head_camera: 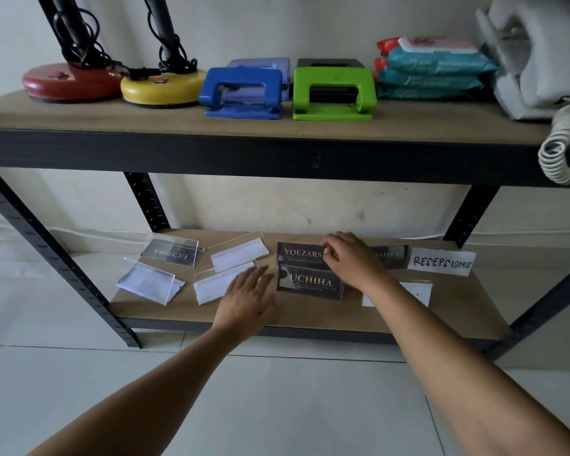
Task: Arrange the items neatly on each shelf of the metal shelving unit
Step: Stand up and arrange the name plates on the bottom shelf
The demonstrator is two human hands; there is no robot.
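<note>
A black metal shelving unit (277, 156) with tan board shelves is standing against a pale wall over a light tiled floor (310, 406), and both of the person's bare arms are reaching to its lower shelf (310, 311). On the upper shelf (112, 116), a white corded telephone (537, 60) is sitting at the right end with its coiled cord hanging over the edge. Beside it a stack of teal wet-wipe packs (431, 69) is lying, then a green hole punch (333, 93) in front of a dark one, a blue hole punch (242, 93) in front of a lilac one, and a yellow round lamp base (163, 88) touching a red round lamp base (69, 82).

On the lower shelf, four clear acrylic sign holders (150, 282) are lying scattered at the left. At the middle, a dark nameplate reading UCHIHA (310, 284) is standing just in front of a dark nameplate reading YOEZARS (301, 255). A white handwritten card reading RESEPSIONIS (441, 261) is standing at the right, next to another dark plate partly hidden by the wrist.

The left hand (249, 296) is lying flat, fingers straight and slightly spread, over the end of one clear holder. The right hand (349, 256) is gripping the right end of the YOEZARS nameplate with curled fingers.
</note>
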